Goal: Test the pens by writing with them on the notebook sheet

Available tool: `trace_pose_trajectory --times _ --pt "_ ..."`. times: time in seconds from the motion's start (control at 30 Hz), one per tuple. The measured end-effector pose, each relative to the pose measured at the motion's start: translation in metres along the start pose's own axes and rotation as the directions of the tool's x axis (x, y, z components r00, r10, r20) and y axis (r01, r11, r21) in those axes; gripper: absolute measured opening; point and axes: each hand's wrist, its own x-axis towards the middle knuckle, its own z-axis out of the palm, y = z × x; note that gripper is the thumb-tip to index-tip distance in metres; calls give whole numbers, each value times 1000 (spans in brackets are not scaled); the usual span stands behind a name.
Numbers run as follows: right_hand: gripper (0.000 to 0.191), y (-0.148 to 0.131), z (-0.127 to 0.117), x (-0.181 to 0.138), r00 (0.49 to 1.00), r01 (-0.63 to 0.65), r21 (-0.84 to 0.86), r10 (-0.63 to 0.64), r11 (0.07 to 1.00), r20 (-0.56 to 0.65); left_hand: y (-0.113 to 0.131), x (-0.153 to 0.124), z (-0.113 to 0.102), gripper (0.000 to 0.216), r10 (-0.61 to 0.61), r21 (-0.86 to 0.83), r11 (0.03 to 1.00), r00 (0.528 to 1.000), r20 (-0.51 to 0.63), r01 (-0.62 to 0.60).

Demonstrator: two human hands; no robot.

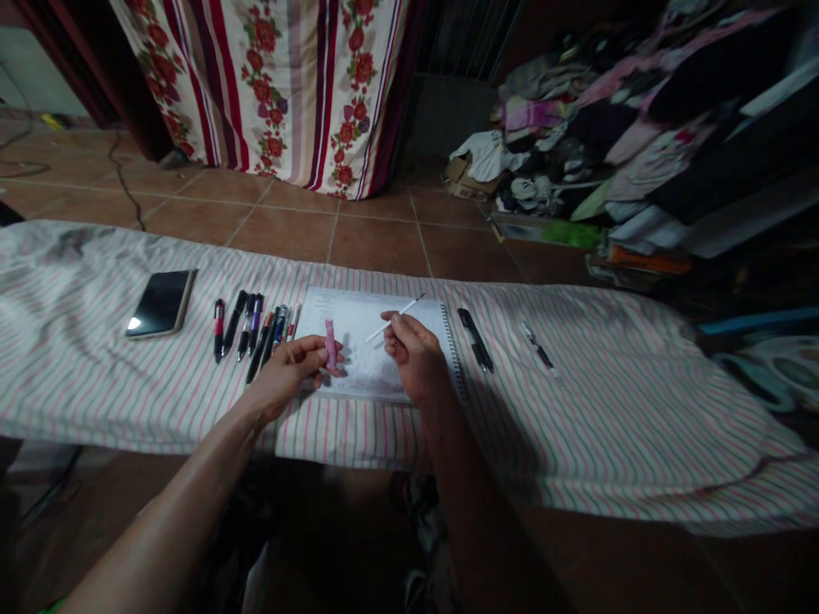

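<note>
My left hand (291,371) pinches a short pink pen barrel (330,343) and holds it upright over the near left corner of a spiral notebook (364,328). My right hand (415,354) is closed on a thin white pen refill (395,317), which points up and to the right over the page. Both hands hover just above the notebook, which lies open on a striped cloth (576,409).
Several pens (252,328) lie in a row left of the notebook, and a dark phone (159,303) lies further left. A black pen (475,338) and another pen (538,350) lie on the right. A flowered curtain (281,85) and piled clothes (614,136) stand beyond the tiled floor.
</note>
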Motion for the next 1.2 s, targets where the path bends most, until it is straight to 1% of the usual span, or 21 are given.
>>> trace_pose_trajectory --times 0.13,0.33,0.47,0.6,0.67,0.73,0.8,0.87,1.1,1.2 --pt "22 -1 1 -1 999 36 -28 -36 999 7 0 -1 5 24 0 79 997 1000 6 0" --pt "22 -2 2 -3 988 153 -174 -157 973 -9 -7 2 7 31 5 149 989 1000 2 -5" --pt "24 -3 1 -4 980 184 -202 -195 962 -34 -10 3 9 32 -7 197 980 999 -49 17" --pt "23 -3 0 -5 973 217 -272 -230 937 -16 -11 5 12 34 -2 206 978 996 -90 21" --pt "22 -4 0 -7 964 252 -332 -265 909 6 -13 6 13 34 12 250 968 994 -105 14" --pt "22 -5 0 -8 954 288 -378 -297 880 34 -14 6 13 34 46 331 944 992 -115 -5" --pt "22 -5 0 -9 949 305 -408 -308 860 60 -15 7 13 32 94 404 914 989 -116 -40" --pt "21 -5 -1 -9 948 309 -431 -311 848 68 -15 7 13 31 117 436 898 986 -116 -56" --pt "19 -3 -3 -7 942 323 -440 -328 838 69 -19 9 12 29 157 465 881 981 -113 -87" --pt "19 -3 -3 -8 942 325 -478 -324 816 87 -20 9 11 28 166 481 871 981 -103 -97"
